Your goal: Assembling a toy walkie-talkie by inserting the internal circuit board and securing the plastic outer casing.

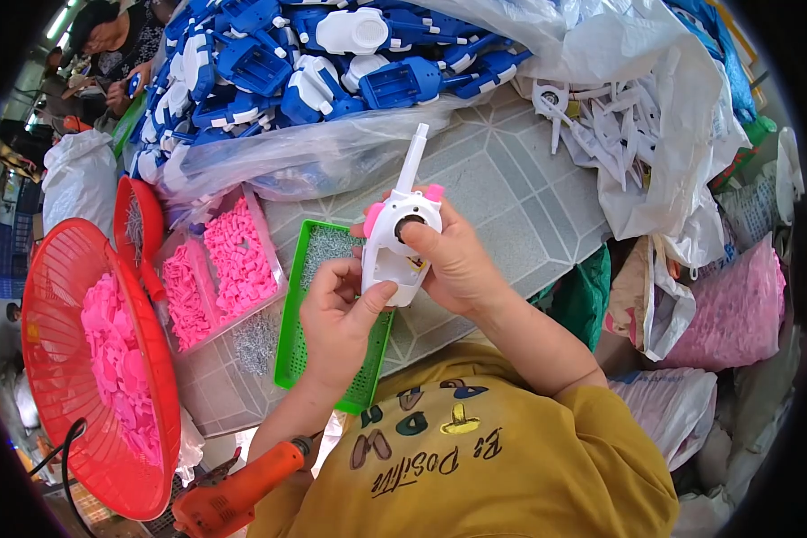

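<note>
A grey tiled tabletop (529,184) spreads under the work, and across its far side sprawls a big heap of blue-and-white plastic housings (402,82) in a clear plastic bag (305,161). To the left stands a tilted red basket (49,359) with flat pink parts (117,345) in it; at the far right corner of the table, a whitish bag (690,108) lies open around slender white parts (592,148). Near the basket sits a clear divided box (233,325) of small pink pieces (242,255), and just beside it a long green tray (360,381), partly under the left forearm. An orange power tool (242,489) shows at the lower left, near the person's body. The right hand (457,260) grips the right side of a white toy handset (386,235), its thumb over a round black part (407,221) on the front; the left hand (332,300) pinches the lower end, thumb in front, fingers curled at the side. The handset is held above the tray and tabletop, antenna (412,161) pointing away from the person. Smallest are the silvery screws (332,244) at the tray's far end.
</note>
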Demonstrator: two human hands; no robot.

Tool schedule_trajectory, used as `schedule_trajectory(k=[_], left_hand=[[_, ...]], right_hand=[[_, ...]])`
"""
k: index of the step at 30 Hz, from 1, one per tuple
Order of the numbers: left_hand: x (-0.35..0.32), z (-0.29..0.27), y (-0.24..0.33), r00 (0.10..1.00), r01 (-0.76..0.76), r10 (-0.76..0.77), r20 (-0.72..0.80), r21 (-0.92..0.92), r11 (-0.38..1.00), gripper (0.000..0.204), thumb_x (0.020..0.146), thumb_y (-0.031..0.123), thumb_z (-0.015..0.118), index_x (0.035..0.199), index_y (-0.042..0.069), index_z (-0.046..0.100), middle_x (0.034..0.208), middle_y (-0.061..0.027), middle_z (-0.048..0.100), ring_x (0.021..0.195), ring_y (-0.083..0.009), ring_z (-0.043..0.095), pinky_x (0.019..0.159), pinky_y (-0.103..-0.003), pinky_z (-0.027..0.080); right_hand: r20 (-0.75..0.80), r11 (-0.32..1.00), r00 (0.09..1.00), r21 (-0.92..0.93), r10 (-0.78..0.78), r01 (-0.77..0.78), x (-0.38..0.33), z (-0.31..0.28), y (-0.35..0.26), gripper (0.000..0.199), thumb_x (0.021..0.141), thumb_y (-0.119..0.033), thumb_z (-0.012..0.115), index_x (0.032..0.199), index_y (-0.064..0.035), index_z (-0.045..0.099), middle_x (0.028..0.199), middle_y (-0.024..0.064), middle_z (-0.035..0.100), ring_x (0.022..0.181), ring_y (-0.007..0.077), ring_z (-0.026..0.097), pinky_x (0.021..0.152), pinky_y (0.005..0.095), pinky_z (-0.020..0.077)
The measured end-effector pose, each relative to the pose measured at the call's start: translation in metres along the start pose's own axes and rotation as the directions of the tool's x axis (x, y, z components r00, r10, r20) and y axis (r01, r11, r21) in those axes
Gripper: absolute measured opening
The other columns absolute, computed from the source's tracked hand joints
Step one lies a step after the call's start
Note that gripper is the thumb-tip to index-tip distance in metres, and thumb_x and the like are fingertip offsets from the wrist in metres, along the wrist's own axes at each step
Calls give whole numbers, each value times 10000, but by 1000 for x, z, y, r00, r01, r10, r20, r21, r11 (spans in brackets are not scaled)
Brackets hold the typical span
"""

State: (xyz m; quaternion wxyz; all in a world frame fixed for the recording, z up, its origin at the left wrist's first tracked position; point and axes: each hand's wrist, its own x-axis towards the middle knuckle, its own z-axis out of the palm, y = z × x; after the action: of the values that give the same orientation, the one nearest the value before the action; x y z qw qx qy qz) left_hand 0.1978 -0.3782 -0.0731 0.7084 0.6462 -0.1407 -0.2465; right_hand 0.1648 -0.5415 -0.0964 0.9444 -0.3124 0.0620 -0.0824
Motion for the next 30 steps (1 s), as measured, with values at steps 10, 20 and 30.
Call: schedule_trajectory(k=[10, 20, 30], left_hand=[[3, -6, -5, 989, 146, -137, 62, -165, 975, 254, 947, 133, 697, 1110, -12, 567, 1040, -100, 651, 911, -174, 683, 754, -304, 603], [9, -1, 10, 875, -436, 413, 254, 784, 442, 724, 800, 230, 832, 1397, 17, 482, 1299, -163, 506, 1089, -271, 609, 855, -355, 573], [7, 7, 5, 965, -257, 242, 106, 590, 766, 674, 837, 42, 764, 1436, -4, 459, 1322, -148, 529, 1118, -242, 613, 888, -354, 578]], right_hand=[[66, 992, 995, 98, 73, -79, -5, 11, 7, 782, 984, -701, 312, 1479, -100, 384, 1377, 138, 554, 1226, 299, 585, 1026, 465, 497], [-28, 997, 997, -36, 67, -68, -6, 7, 18, 691, 1023, -645, 301, 1371, -80, 493, 1244, 95, 611, 1123, 218, 610, 971, 424, 513], [-16, 973, 998, -226, -62, 57, -1, 2, 23, 547, 1078, -518, 280, 1435, -114, 374, 1251, 89, 571, 1081, 218, 605, 929, 399, 529]])
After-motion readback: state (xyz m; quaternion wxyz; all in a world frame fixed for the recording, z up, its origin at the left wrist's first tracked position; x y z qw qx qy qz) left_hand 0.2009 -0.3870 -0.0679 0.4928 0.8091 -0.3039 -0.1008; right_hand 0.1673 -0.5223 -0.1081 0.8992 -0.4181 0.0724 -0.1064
